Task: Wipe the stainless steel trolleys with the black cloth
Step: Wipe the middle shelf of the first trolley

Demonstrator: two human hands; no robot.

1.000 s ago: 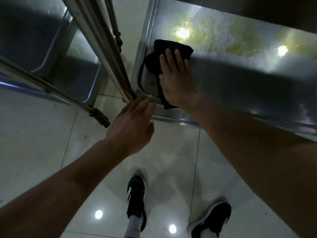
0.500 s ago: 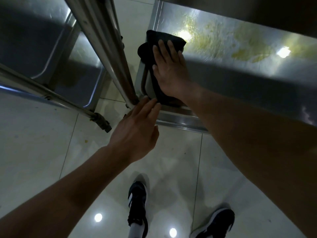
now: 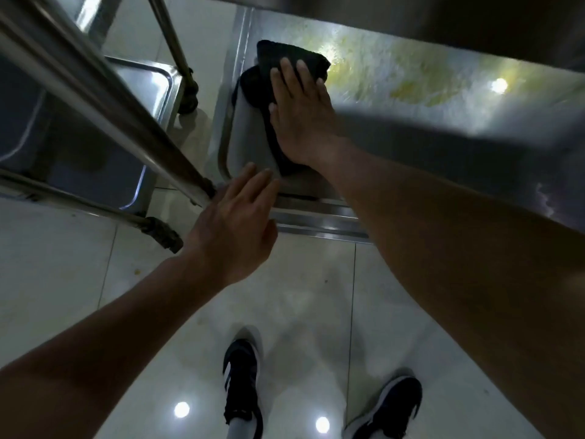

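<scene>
My right hand point(image 3: 300, 115) presses the black cloth point(image 3: 286, 58) flat, fingers spread, at the trolley shelf point(image 3: 411, 128)'s left end; my left hand point(image 3: 234, 223), fingers straight, rests on its near corner.

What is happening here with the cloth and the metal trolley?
A person is wiping a stainless steel trolley shelf. The right hand presses the black cloth flat near the shelf's left end. The left hand rests with straight fingers at the shelf's front corner. Yellowish smears remain on the shelf to the right of the cloth. A second trolley stands to the left.
</scene>
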